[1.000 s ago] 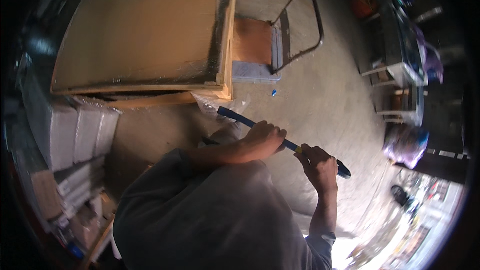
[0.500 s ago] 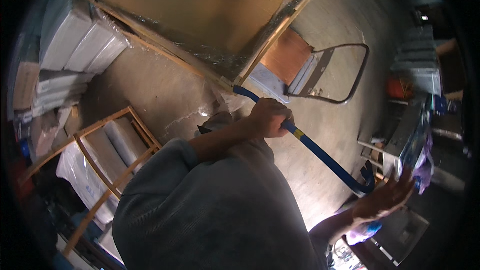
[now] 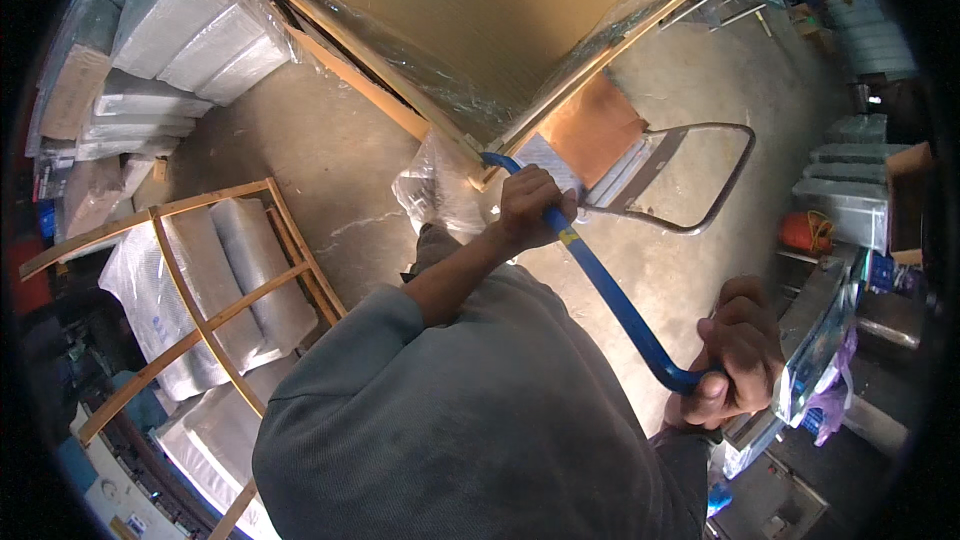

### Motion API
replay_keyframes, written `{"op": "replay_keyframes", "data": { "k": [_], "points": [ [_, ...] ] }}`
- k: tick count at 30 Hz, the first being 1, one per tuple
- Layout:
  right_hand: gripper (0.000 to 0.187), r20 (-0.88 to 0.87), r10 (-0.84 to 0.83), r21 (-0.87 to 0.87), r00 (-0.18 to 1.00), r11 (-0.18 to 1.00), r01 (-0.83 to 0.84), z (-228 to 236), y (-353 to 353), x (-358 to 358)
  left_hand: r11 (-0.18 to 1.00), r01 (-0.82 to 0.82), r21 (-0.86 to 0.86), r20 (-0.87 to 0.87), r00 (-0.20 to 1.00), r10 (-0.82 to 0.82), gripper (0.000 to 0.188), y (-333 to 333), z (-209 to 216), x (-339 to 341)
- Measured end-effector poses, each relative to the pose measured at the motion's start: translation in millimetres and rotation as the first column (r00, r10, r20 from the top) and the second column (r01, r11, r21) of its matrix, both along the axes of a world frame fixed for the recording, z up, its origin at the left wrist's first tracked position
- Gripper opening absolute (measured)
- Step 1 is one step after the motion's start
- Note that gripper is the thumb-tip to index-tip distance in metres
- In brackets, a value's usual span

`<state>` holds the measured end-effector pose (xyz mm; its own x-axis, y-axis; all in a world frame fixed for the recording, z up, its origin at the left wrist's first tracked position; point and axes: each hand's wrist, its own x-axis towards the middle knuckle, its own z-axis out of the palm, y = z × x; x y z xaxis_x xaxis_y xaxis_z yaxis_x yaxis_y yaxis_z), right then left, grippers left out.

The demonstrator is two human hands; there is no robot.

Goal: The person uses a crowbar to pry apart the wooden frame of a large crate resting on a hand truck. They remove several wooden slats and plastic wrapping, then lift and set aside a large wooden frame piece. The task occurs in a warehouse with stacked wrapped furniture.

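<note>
A blue crowbar (image 3: 619, 298) with a yellow mark slants from the corner of a large wood-framed crate (image 3: 600, 50) toward my right side. My left hand (image 3: 535, 205) is wrapped round its shaft near the crate. At the hooked end, my right hand (image 3: 740, 355) is closed over the bend, which its fingers mostly hide. The bar's far tip meets the crate's near corner; how deep it sits there I cannot tell. Clear plastic film (image 3: 437, 180) hangs off that corner, and more film covers the crate's brown panel.
Right of the crate, a folded metal-framed cart or chair (image 3: 720, 210) lies by a brown cardboard sheet (image 3: 592, 128). On the left stand a wooden frame (image 3: 208, 325) with wrapped packages and stacked white blocks (image 3: 185, 30). Shelving with an orange item (image 3: 806, 232) lines the right.
My right hand has come from open beside the hook to a grip on it. My left hand keeps hold of the shaft. The view has shifted slightly.
</note>
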<state>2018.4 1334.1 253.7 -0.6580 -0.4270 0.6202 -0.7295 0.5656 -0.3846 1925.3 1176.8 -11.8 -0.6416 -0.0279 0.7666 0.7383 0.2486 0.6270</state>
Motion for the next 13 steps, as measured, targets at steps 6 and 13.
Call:
{"op": "replay_keyframes", "data": {
  "k": [6, 13],
  "points": [
    [0.045, -0.077, 0.239, 0.219, 0.968, 0.951, -0.218, 30, -61, -34, 0.990, 0.060, 0.125, 0.027, 0.998, -0.064, 0.032, -29, 14, -8],
    [0.053, -0.017, 0.017, 0.342, 1.000, 0.940, -0.011, 40, -116, -43, 0.962, 0.151, 0.226, 0.050, 0.985, -0.166, 0.027, -50, 7, -18]
  ]
}}
